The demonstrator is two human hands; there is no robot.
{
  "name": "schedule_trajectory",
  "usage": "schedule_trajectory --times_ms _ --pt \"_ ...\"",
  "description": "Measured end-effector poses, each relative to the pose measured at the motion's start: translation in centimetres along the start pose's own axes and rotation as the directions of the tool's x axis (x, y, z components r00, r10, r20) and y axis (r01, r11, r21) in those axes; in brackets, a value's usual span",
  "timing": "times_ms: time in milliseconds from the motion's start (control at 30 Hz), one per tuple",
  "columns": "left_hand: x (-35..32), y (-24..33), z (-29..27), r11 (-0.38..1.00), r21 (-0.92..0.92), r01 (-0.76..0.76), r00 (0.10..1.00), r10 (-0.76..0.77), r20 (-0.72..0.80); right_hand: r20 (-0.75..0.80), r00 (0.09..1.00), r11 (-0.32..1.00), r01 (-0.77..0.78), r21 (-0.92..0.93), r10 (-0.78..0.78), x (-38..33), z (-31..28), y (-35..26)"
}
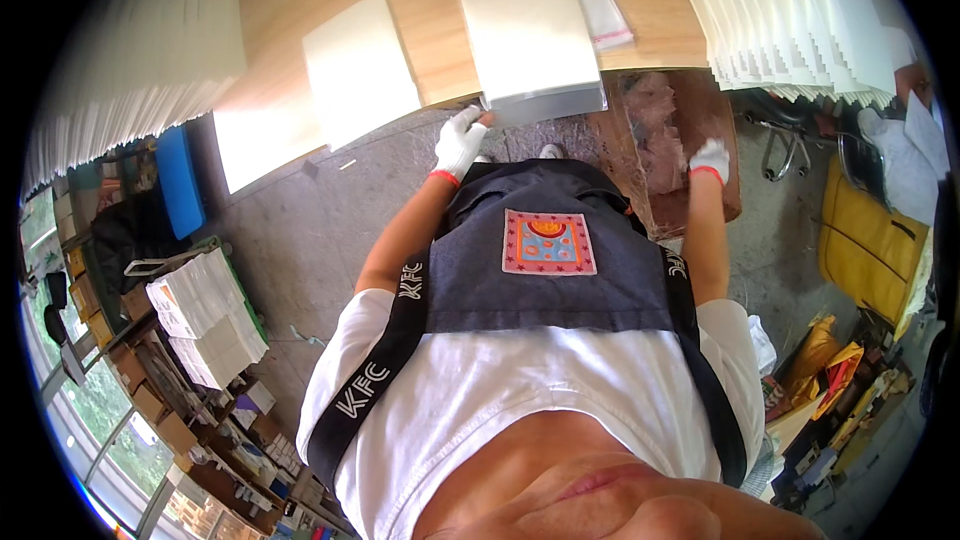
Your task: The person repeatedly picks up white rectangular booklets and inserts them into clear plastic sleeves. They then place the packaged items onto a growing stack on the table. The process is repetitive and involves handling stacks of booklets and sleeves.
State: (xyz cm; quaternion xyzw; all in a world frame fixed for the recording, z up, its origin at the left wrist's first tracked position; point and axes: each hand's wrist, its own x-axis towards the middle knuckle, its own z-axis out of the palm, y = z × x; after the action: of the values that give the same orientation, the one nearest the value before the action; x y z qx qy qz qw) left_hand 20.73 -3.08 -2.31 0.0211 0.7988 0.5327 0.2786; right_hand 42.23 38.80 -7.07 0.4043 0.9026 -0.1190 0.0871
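Note:
My left hand (461, 141), in a white glove with a red cuff, is at the table's near edge. Its fingers are closed at the left corner of a clear plastic sleeve (550, 105), which juts past the edge. On or in the sleeve, I cannot tell which, lies a cream-white sheet or booklet (525, 25). My right hand (710, 157), gloved the same way, is over the right side of a brown box (720, 202) with crumpled clear plastic (655, 130) in it. Motion smears its fingers, and no held thing shows there.
Another cream-white booklet (360, 65) lies on the wooden table (435, 40). Tall paper stacks stand at left (150, 60) and right (780, 15). White bundles (205, 315) sit on a cart at left. A chair base (785, 150) and yellow sack (865, 240) are at right.

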Motion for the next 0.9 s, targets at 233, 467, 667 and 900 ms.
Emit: schedule_trajectory --times_ms 233,467,667,900 --pt "1.0 1.9 0.0 0.212 0.803 -0.557 0.599 0.773 0.211 -0.277 0.812 0.687 0.583 0.434 -0.514 -2.9 -3.0 -14.8" --pt "2.8 -0.3 -0.6 0.395 0.623 -0.675 0.575 0.811 0.107 -0.338 0.517 0.554 0.833 -0.015 -0.787 -0.8 -2.4 -19.1" --pt "1.6 -0.9 1.5 0.952 -0.01 -0.307 0.904 0.289 -0.315 -0.136 0.97 0.693 0.238 0.681 -0.2 -1.9 0.4 -21.4" --pt "0.8 1.0 1.7 0.695 -0.719 0.007 0.952 -0.226 -0.208 0.299 0.946 0.447 -0.216 0.868 -0.124 -1.6 0.0 -20.2"
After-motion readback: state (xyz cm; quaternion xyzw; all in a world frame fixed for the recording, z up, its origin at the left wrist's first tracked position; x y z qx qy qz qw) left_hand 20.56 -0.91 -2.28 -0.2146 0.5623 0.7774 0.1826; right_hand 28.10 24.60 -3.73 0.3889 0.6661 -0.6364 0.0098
